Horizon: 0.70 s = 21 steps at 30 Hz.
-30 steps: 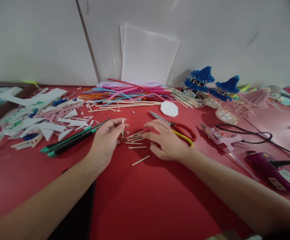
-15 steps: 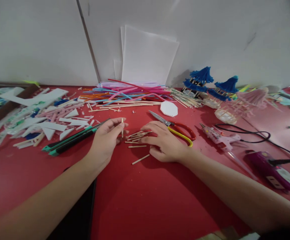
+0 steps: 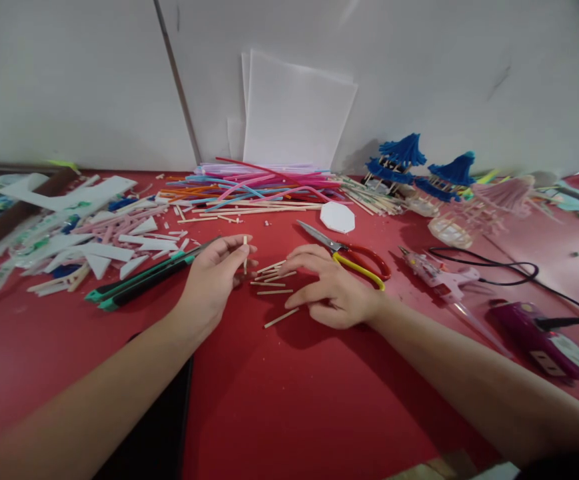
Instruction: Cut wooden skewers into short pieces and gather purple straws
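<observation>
My left hand (image 3: 214, 280) pinches a short pale stick (image 3: 245, 255) upright between thumb and fingers. Several short wooden sticks (image 3: 274, 292) lie on the red table between my hands. My right hand (image 3: 332, 290) is over the right ends of these sticks, its fingers apart and nothing seen held in them. One stick (image 3: 282, 318) lies slanted, nearer to me than the others, its right end close to my right fingertips. Just behind my right hand are open-bladed scissors (image 3: 362, 260) with red and yellow handles.
Green-black cutters (image 3: 144, 277) and white scraps (image 3: 104, 253) lie left. Colourful pipe cleaners (image 3: 269, 183) and a white octagon (image 3: 338, 217) are behind. At right are blue-roofed models (image 3: 402, 157), a pink glue gun (image 3: 439, 277), its cable and a purple power block (image 3: 544, 340).
My right hand has shifted slightly toward me and right, its index finger now lower, near the slanted stick. My left hand still holds its stick in nearly the same place.
</observation>
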### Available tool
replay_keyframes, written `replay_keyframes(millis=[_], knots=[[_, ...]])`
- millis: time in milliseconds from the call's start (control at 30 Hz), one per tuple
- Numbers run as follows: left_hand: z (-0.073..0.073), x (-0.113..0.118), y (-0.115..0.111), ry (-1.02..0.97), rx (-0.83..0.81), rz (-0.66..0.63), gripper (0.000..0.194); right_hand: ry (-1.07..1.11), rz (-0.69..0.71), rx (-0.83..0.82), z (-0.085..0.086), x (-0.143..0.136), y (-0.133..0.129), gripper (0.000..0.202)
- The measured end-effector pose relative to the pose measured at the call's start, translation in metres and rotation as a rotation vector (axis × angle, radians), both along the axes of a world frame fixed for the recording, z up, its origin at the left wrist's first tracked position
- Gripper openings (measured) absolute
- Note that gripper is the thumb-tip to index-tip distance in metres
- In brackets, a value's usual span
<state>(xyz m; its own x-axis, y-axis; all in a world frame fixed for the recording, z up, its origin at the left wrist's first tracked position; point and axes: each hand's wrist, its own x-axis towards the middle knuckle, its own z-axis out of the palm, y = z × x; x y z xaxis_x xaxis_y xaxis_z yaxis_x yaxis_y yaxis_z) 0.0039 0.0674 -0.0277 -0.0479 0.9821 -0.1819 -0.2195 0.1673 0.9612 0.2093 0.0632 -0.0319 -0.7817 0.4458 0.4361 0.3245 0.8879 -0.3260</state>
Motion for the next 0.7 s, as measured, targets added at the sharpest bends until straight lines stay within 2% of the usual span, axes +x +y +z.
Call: replay_keyframes(millis=[67,133,200,267,333,400,467,500,600,700], knots=[[0.0,0.001,0.0,0.009,-0.002,-0.003,0.023,0.006,0.088,-0.031,0.002,-0.001,-0.002,0.029],[0.004,-0.001,0.005,0.008,-0.017,0.002,0.021,0.021,0.119,-0.039,0.003,-0.003,-0.004,0.028],[0.014,-0.009,0.014,0.002,-0.021,0.012,0.014,0.066,0.078,-0.031,0.003,-0.005,-0.006,0.028],[0.027,-0.024,0.027,0.077,0.061,0.026,0.009,0.096,-0.007,-0.029,0.002,-0.007,-0.006,0.029],[0.038,-0.046,0.04,0.429,0.203,0.09,0.016,0.051,-0.103,-0.051,0.001,-0.008,-0.006,0.033],[0.043,-0.069,0.05,1.02,0.377,0.134,0.022,-0.053,-0.179,-0.091,-0.001,-0.01,-0.006,0.053],[0.04,-0.088,0.055,1.499,0.463,0.055,0.027,-0.137,-0.227,-0.125,-0.004,-0.012,-0.006,0.075],[0.037,-0.095,0.057,1.642,0.49,0.009,0.031,-0.161,-0.239,-0.133,-0.006,-0.014,-0.006,0.08],[0.028,-0.104,0.06,1.809,0.494,-0.113,0.035,-0.168,-0.245,-0.133,-0.01,-0.017,-0.006,0.074],[0.031,-0.101,0.059,1.842,0.545,-0.145,0.034,-0.131,-0.226,-0.119,-0.01,-0.019,-0.005,0.053]])
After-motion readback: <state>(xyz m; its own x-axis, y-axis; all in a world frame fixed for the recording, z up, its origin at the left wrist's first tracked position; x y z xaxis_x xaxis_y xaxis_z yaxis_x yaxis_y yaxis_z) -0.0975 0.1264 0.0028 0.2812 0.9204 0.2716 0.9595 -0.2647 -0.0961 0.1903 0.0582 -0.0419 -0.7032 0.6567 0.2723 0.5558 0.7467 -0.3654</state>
